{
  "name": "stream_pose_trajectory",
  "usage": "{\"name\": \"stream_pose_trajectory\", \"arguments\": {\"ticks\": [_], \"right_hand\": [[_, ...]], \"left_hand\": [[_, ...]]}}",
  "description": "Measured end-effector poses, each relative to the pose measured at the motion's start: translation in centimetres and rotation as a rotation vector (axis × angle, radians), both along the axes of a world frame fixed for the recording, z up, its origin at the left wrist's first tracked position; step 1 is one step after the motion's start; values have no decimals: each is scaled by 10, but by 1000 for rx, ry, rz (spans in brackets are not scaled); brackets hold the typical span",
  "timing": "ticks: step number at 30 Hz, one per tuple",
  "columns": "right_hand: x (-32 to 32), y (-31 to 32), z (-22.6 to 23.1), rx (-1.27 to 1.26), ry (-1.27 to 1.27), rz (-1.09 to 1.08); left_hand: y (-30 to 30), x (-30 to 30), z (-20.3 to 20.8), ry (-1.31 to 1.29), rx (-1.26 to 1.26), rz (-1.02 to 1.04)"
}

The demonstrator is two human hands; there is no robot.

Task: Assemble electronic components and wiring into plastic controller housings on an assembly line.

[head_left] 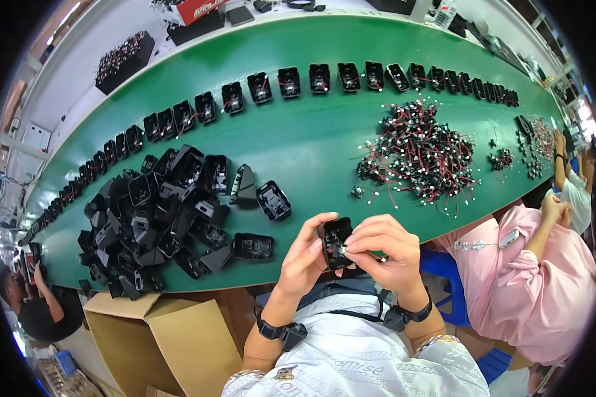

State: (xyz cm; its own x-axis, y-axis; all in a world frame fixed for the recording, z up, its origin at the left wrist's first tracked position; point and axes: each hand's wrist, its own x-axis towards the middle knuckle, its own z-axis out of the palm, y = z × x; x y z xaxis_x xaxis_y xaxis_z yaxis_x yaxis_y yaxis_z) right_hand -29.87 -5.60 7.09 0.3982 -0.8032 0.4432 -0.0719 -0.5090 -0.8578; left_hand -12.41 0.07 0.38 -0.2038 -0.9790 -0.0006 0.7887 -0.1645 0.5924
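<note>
At the near edge of a green desk (298, 142), both hands are closed together on one small black plastic housing (334, 239): left hand (302, 258) gripping its side, right hand (384, 255) pinching at its open face. It looks light and rigid; outer walls offer the safest grip. A pile of black housings (159, 212) lies left, a heap of red-and-black wired parts (420, 152) right.

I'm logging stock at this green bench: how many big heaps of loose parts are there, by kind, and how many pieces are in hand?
Heap of black housings: 1
Large pile of red-and-black wires: 1
Black housing held between left hand and right hand: 1
Total: 3
</note>
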Motion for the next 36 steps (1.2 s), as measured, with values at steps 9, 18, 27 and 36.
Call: {"name": "stream_pose_trajectory", "arguments": {"ticks": [9,18,27,36], "right_hand": [[4,-2,-7,-142,92,-14],[9,-2,-16,-99,82,-16],[16,4,-17,-197,151,-110],[19,4,-18,-237,246,-116]], "left_hand": [[1,5,-3,-34,34,35],[1,2,-5,2,41,75],[-4,1,-8,-126,50,131],[-4,1,-7,-109,52,96]]}}
